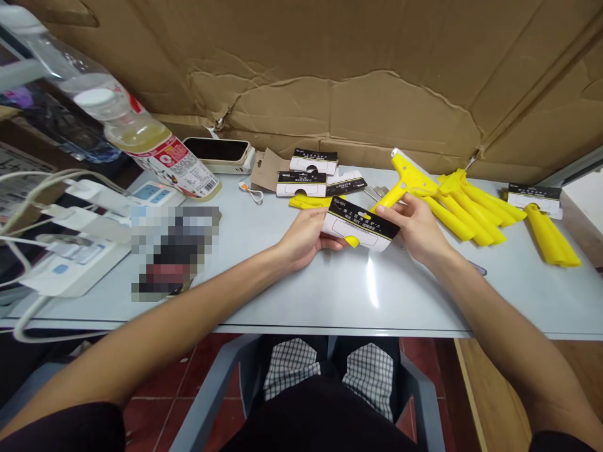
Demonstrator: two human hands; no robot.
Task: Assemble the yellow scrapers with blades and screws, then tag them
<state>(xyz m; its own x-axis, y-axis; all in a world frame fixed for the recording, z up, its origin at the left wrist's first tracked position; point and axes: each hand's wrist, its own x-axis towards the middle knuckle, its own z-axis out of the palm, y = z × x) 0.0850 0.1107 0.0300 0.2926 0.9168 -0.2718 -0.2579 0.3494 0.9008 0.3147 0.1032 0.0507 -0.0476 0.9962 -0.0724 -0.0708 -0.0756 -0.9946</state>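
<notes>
Above the table, a yellow scraper [409, 176] points its wide head up and away to the right. Its handle runs behind or inside a black-and-white packaging card [354, 231], with bits of yellow showing through the card's cutouts. My left hand [308, 238] is closed on the card's left end, thumb on top and fingers underneath. My right hand [419, 227] grips the scraper's handle by the card's right end; some of its fingers are hidden. Just to the right lies a pile of yellow scrapers [471, 207].
Behind my hands lie printed cards [301, 184] and another yellow piece [311, 201]. A carded scraper [549, 235] rests far right. On the left are bottles [160, 150], power strips [78, 263] with cables, and a pixelated item [176, 251]. A cardboard wall [358, 107] stands behind.
</notes>
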